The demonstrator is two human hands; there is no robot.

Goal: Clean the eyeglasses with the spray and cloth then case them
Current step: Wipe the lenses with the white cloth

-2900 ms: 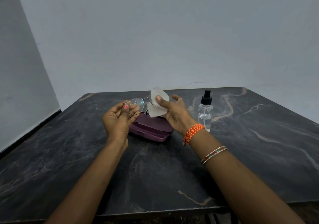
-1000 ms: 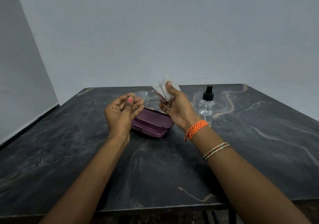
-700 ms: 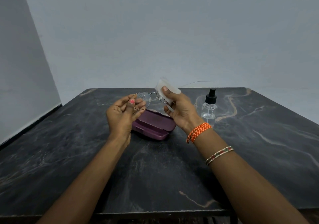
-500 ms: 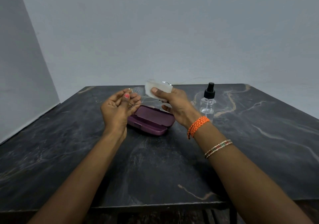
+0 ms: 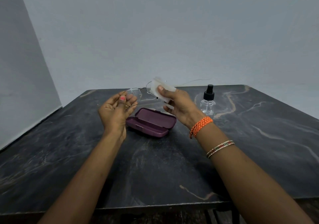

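The eyeglasses [image 5: 138, 94], thin wire-rimmed with clear lenses, are held in the air above the far half of the table [image 5: 155, 168], over and just behind the case [image 5: 150, 122]. One lens is pinched at its rim between the thumb and curled fingers of the left hand [image 5: 115, 110]; droplets are seen on that lens. The other lens is covered by the white cloth [image 5: 161, 90], which is folded around it and pinched by the thumb and fingers of the right hand [image 5: 181, 106]. The purple case is laid open on the table, directly below and between the two hands; its inside is only partly seen, and nothing is seen in the visible part. The spray bottle [image 5: 208, 101], clear with a black pump top, is stood upright just to the right of the right hand, near the far edge of the table. An orange thread band [image 5: 201, 126] and thin bangles [image 5: 220, 148] are worn on the right forearm. The dark marbled tabletop is seen bare in broad stretches to the left, to the right and nearer the person, up to its near edge. A pale wall [image 5: 155, 34] is set close behind the far edge, and another close along the left side.
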